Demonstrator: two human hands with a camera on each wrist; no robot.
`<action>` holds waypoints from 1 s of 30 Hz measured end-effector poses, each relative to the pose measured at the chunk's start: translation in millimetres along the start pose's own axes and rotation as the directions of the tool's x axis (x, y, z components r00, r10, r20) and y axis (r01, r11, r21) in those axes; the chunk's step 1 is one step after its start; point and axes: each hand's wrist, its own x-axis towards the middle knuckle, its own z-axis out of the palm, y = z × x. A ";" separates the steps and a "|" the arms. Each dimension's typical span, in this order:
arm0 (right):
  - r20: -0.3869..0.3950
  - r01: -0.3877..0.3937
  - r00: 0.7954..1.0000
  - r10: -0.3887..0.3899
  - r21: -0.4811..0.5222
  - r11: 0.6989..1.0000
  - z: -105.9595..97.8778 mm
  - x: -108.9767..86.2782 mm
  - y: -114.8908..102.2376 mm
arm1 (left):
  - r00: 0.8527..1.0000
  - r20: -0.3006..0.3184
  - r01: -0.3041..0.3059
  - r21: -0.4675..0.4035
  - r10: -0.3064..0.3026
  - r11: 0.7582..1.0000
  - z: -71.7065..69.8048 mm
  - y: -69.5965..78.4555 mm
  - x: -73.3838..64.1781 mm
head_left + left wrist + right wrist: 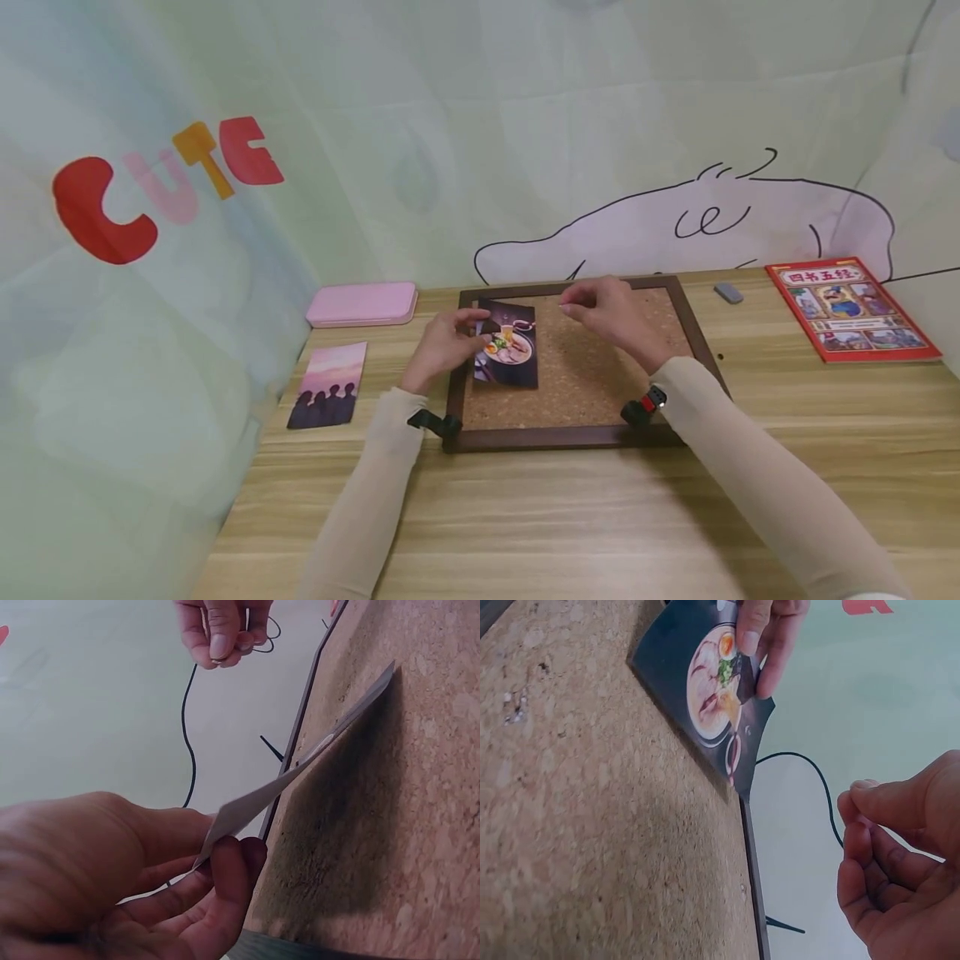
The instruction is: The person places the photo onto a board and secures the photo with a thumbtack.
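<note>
Photo [512, 346], its edge pinched by the left hand [444, 343], slants over the corkboard [588, 387]; the right hand [611, 315] has thumb and fingertip together, anything between them unclear

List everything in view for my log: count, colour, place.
table: 1, light wood, across bottom
corkboard: 1, tan, dark-brown frame, on table
food photo: 1, mostly dark, over corkboard's left
silhouette photo: 1, pink-purple, left of corkboard
flat case: 1, pink, behind silhouette photo
small block: 1, grey, right of corkboard
book: 1, red, far right
backdrop: 1, pale green, behind table
letters: 4, red, pink, orange, on backdrop
line drawing: 1, black, on backdrop
wrist straps: 2, mostly black, on wrists
sleeves: 2, beige, on arms
left hand: 1, bare, pinching food photo
right hand: 1, bare, above corkboard; held item, if any, unclear
</note>
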 end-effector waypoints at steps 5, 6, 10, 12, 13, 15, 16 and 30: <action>0.015 0.021 1.000 -0.021 -0.013 1.000 2.9 4.1 -2.8 | 1.000 0.016 0.024 0.001 -0.024 1.000 3.5 -1.5 -1.3; 0.016 0.027 1.000 -0.027 -0.017 0.999 3.5 4.9 -3.1 | 1.000 0.018 0.022 0.009 -0.022 1.000 4.1 -1.9 -1.4; 0.029 0.045 0.999 -0.045 -0.013 0.999 6.3 9.0 -4.1 | 1.000 0.031 0.005 0.029 -0.005 1.000 6.7 -3.2 -0.9; 0.039 0.043 0.998 -0.042 -0.005 0.999 8.0 10.8 -4.9 | 0.999 0.033 -0.003 0.031 0.002 1.000 8.2 -3.2 -0.7; 0.043 0.044 0.998 -0.044 -0.001 0.999 9.1 11.9 -5.0 | 0.999 0.032 -0.006 0.035 0.005 0.999 9.0 -3.1 -0.6; 0.050 0.041 0.998 -0.042 0.005 0.999 11.1 13.9 -5.0 | 0.999 0.033 -0.012 0.050 0.010 0.999 11.0 -2.6 -0.6; 0.051 0.039 0.998 -0.040 0.006 0.999 12.0 14.7 -5.1 | 0.999 0.034 -0.013 0.061 0.011 0.998 12.2 -2.2 -0.7; 0.061 0.032 0.998 -0.033 0.008 0.999 16.0 23.6 -9.9 | 0.999 -0.014 -0.041 0.313 0.048 0.949 28.0 2.9 -0.1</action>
